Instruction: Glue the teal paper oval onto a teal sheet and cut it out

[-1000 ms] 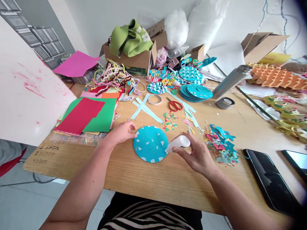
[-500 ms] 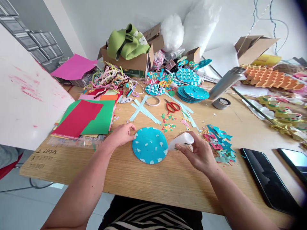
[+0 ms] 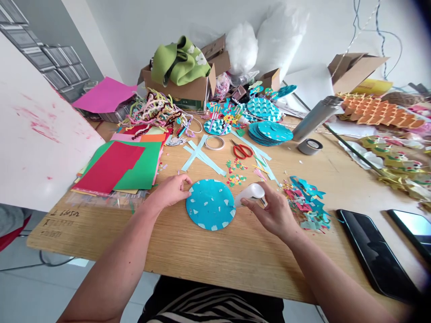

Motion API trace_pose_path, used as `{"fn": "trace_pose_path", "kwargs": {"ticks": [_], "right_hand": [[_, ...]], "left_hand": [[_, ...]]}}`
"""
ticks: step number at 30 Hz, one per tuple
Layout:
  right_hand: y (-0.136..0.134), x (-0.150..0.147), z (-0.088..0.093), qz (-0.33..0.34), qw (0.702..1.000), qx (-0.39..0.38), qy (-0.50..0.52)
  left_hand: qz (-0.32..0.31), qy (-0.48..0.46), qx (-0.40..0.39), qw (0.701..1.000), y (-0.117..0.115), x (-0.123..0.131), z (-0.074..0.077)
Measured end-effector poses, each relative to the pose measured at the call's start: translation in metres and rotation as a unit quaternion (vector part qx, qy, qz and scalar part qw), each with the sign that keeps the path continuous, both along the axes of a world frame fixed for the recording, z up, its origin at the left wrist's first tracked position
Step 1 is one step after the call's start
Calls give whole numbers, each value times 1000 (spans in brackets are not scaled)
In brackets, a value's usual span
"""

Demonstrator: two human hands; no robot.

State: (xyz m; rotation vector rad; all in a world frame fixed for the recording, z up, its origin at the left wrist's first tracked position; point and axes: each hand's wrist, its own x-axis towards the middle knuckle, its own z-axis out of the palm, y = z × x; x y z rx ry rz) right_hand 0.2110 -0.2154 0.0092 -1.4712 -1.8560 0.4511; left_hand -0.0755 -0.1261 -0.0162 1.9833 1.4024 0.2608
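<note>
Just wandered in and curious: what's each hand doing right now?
Left hand: loosely open, thumb and forefinger apart, at the edge of the blue disc.
Right hand: closed, holding a white bottle.

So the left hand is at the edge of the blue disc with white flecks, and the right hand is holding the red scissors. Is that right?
Not quite: the right hand holds a white bottle, while the red scissors lie on the table, as the head view shows. The left hand is at the edge of the blue disc.
</note>
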Motion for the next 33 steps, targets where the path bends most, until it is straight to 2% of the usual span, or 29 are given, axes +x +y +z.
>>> {"fn": "trace_pose_path", "kwargs": {"ticks": [10,17,19,21,22,24,27,29,33], "right_hand": [[14,-2,-5,-41,998,42,-39],[23,-5,2,-36,998,32,-36],[25,-7,4,-24,998,35,-45],[25,-8,4,-19,998,39,-52],[26,-8,3,-21,998,39,-54],[26,-8,1,-22,997,40,-55],[26,-6,0,-16,997,41,-56],[27,-6,2,-26,997,43,-54],[32,-7,5,-60,997,42,-21]], "left_hand": [[-2,-17,-16,1000,-2,3,2],[-1,1,-9,1000,-2,2,4],[13,9,12,1000,-3,4,7],[18,-1,73,997,-8,11,10],[5,-13,116,993,-13,17,12],[-76,-38,204,975,-24,30,14],[-205,-32,242,948,-42,49,11],[-232,-10,251,940,-50,58,8],[-237,18,260,936,-55,62,8]]}}
